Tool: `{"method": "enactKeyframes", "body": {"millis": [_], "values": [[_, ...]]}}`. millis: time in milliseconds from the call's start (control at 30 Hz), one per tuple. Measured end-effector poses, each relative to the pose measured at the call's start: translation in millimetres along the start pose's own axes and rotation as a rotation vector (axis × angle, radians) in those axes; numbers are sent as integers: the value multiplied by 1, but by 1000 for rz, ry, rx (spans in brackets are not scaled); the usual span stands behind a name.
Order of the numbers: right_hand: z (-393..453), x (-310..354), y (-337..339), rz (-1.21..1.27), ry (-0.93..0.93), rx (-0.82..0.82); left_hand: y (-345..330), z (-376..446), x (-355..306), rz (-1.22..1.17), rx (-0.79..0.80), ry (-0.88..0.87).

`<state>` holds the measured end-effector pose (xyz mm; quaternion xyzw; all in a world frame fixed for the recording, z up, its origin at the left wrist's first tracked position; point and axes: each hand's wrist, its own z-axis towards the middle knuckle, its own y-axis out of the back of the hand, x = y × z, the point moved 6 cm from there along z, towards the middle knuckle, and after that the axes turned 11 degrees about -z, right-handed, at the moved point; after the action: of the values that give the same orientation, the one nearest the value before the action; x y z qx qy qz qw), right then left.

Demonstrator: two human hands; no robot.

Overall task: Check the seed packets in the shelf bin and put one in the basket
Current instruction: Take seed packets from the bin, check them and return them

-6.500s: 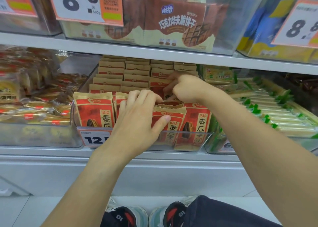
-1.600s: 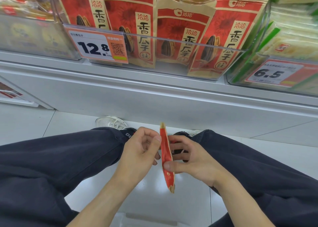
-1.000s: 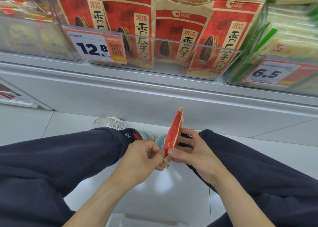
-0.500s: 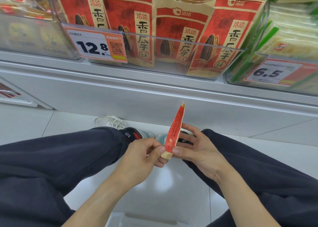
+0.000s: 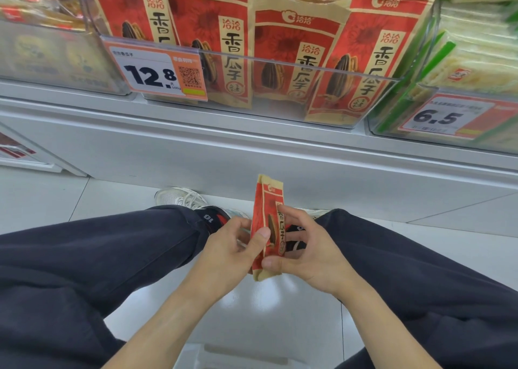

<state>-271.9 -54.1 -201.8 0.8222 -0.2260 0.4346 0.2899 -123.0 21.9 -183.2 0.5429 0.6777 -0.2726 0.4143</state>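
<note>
A red and tan seed packet (image 5: 269, 209) stands upright between my knees, its printed front partly turned toward me. My left hand (image 5: 227, 254) pinches its left edge with the thumb on the front. My right hand (image 5: 311, 251) grips its right side and lower end. Above, a clear shelf bin (image 5: 280, 69) holds several identical seed packets (image 5: 294, 52) standing in rows. A pale rim at the bottom edge may be the basket (image 5: 241, 354); I cannot tell.
An orange and white price tag (image 5: 159, 73) reading 12.8 hangs on the bin front. A bin of green and white packets (image 5: 465, 69) with a 6.5 tag stands to the right. My dark trouser legs (image 5: 98, 262) flank the white tiled floor.
The packet came out of the bin and down to my lap. Over the last second it turned from edge-on and tilted to upright, with its front now partly facing me.
</note>
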Motion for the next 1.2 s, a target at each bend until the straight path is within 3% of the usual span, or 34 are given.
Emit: {"method": "enactKeyframes", "body": {"millis": [100,200,433,600,733,900,1200], "values": [[2,-2,4,-93,-26,-69,2,3,4,194,-13,-28],[2,-5,15,-13,-137,-183,4,7,8,290,-12,-5],[0,-1,17,92,-114,-152,6,10,15,317,-21,46],[-1,2,18,153,-65,-188,8,9,11,214,-107,-26],[-1,8,9,132,17,-186,-7,4,3,83,-27,-168],[-4,14,0,141,86,-191,-17,-1,2,-34,56,-95],[-6,16,0,322,40,-177,-17,-1,-3,-110,62,-115]]}}
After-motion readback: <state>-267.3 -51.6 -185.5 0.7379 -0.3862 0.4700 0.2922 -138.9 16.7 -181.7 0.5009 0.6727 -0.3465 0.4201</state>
